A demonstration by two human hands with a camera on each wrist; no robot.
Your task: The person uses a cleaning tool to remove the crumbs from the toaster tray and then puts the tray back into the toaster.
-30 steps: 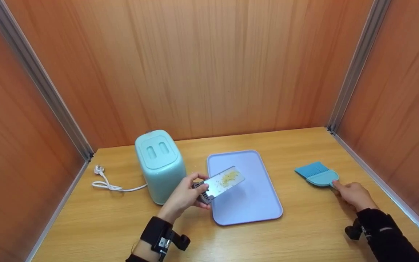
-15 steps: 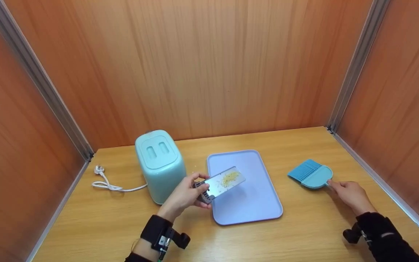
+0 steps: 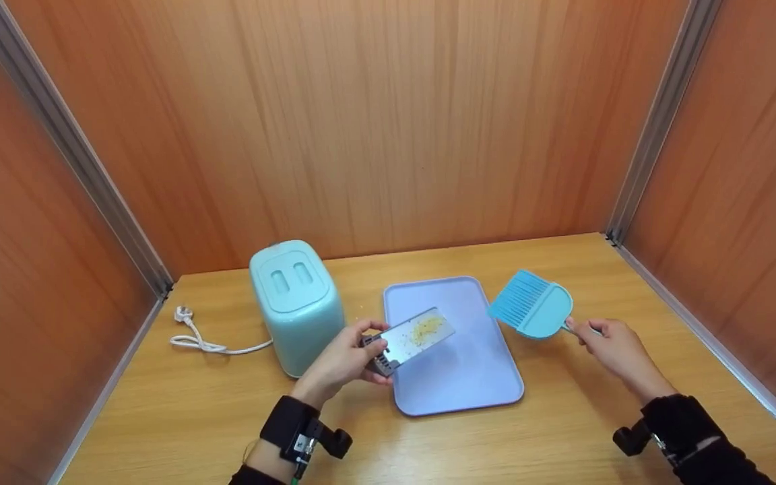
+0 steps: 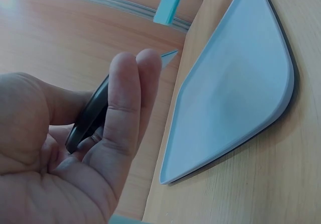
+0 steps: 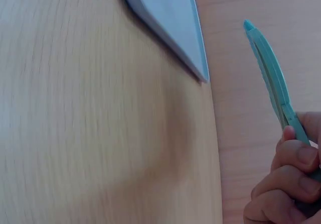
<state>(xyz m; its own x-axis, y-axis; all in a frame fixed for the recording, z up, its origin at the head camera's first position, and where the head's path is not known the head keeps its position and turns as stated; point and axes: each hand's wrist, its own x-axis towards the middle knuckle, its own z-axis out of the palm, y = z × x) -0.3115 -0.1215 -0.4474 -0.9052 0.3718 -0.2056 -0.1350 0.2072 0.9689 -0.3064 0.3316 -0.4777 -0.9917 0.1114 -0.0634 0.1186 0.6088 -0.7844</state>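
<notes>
Over the left part of a lilac serving tray (image 3: pixel 469 384), my left hand (image 3: pixel 337 364) pinches the grey slotted end of a flat metal crumb tray (image 3: pixel 398 345). Yellow crumbs (image 3: pixel 428 328) lie scattered on its far half. In the left wrist view the crumb tray (image 4: pixel 93 111) shows edge-on between thumb and fingers. My right hand (image 3: pixel 620 353) holds a wide blue brush (image 3: pixel 546 313) by its thin handle, bristles pointing left. The bristle tips overlap the serving tray's right edge in the head view. Seen from the right wrist, the brush (image 5: pixel 276 78) is raised and tilted, fingers curled round its handle.
A light blue toaster (image 3: pixel 300 330) stands left of the serving tray, close to my left hand. Its white cord and plug (image 3: pixel 189 327) lie further left. Wood-grain panels (image 3: pixel 395 135) enclose the table (image 3: pixel 179 417) at the back and both sides.
My right hand has carried the brush left from the table's right side toward the serving tray, lifting it and turning its flat face into view. The left hand and crumb tray stay nearly still.
</notes>
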